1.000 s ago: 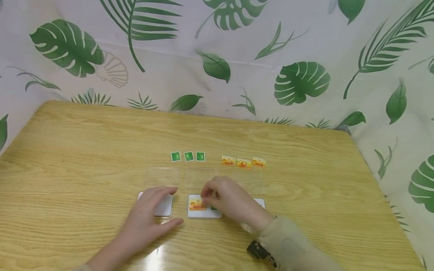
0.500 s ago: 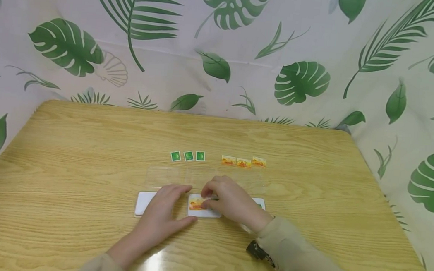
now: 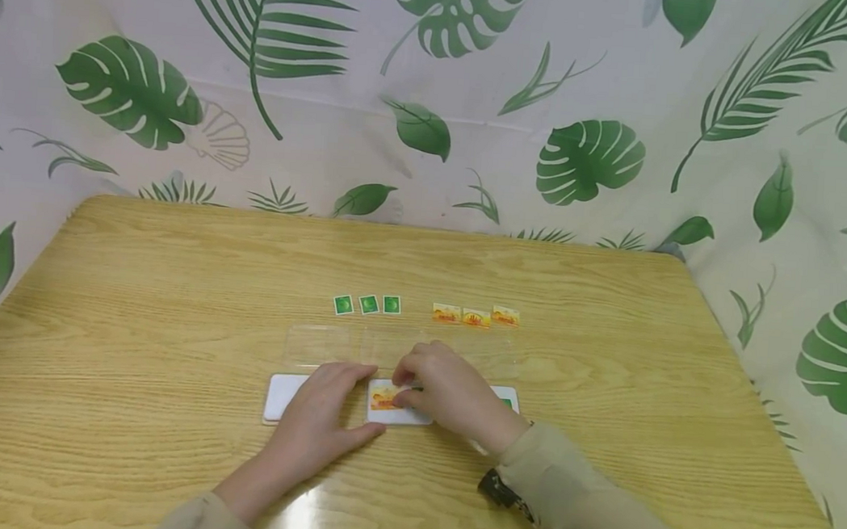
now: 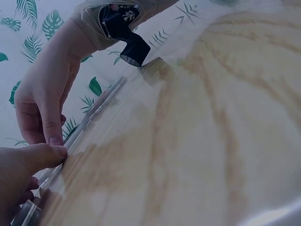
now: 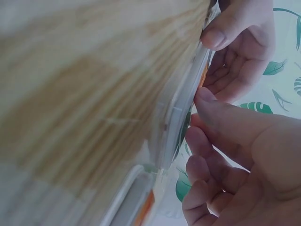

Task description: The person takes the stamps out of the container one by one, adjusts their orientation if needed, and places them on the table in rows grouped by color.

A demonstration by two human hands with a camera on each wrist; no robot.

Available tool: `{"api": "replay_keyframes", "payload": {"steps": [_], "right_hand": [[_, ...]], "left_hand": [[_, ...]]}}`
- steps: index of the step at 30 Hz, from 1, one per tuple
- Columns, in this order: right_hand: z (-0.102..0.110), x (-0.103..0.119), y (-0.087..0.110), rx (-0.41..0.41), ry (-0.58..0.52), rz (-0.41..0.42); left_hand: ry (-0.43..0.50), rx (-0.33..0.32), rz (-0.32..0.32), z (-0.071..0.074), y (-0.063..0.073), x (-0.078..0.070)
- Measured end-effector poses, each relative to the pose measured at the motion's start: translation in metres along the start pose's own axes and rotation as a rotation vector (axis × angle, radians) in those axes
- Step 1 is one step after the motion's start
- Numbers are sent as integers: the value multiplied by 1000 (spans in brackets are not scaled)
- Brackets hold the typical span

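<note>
A white flat case [image 3: 378,418] sits in the middle of the front row. On its face lie a yellow-orange picture sticker [image 3: 383,399] and a green sticker [image 3: 418,389], the green one mostly covered. My left hand [image 3: 316,412] holds this case, thumb at the near edge and index finger at the far edge. My right hand [image 3: 452,392] bends over the case, its thumb and index fingertips pinched at the right end of the yellow-orange sticker. In the right wrist view, the right thumb [image 5: 209,106] touches the case's face beside the orange.
Another white case [image 3: 282,396] stands left, partly behind my left hand. A third white case [image 3: 508,395], with some green, shows beyond my right wrist. Clear plastic covers [image 3: 317,345] lie behind. Farther back are green stickers [image 3: 368,304] and yellow-orange stickers [image 3: 476,317] on the wooden table [image 3: 174,298].
My left hand has moved right from the left case to the middle case and now holds it. My right hand stays over the middle case, with only slight finger movement.
</note>
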State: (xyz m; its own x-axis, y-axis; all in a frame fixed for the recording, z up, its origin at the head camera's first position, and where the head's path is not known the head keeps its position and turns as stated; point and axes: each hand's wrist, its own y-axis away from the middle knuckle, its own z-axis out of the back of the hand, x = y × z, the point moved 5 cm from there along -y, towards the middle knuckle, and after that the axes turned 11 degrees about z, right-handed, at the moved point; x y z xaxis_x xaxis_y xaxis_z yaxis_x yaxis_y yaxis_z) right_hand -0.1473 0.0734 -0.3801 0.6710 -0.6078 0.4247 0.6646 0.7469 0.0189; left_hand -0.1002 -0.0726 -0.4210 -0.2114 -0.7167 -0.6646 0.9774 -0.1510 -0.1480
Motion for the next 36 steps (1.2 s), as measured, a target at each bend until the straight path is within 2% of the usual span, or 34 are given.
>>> {"api": "replay_keyframes", "payload": {"steps": [12,22,36], "right_hand": [[0,0,-2,6,38,-13],[1,-3,-5,2,31,-3],[0,-6,-5,12,11,-44]], "left_hand": [[-8,-4,4,0,1,0],[-9,8,4,1,1,-1],[-17,13,19,0,1,0]]}}
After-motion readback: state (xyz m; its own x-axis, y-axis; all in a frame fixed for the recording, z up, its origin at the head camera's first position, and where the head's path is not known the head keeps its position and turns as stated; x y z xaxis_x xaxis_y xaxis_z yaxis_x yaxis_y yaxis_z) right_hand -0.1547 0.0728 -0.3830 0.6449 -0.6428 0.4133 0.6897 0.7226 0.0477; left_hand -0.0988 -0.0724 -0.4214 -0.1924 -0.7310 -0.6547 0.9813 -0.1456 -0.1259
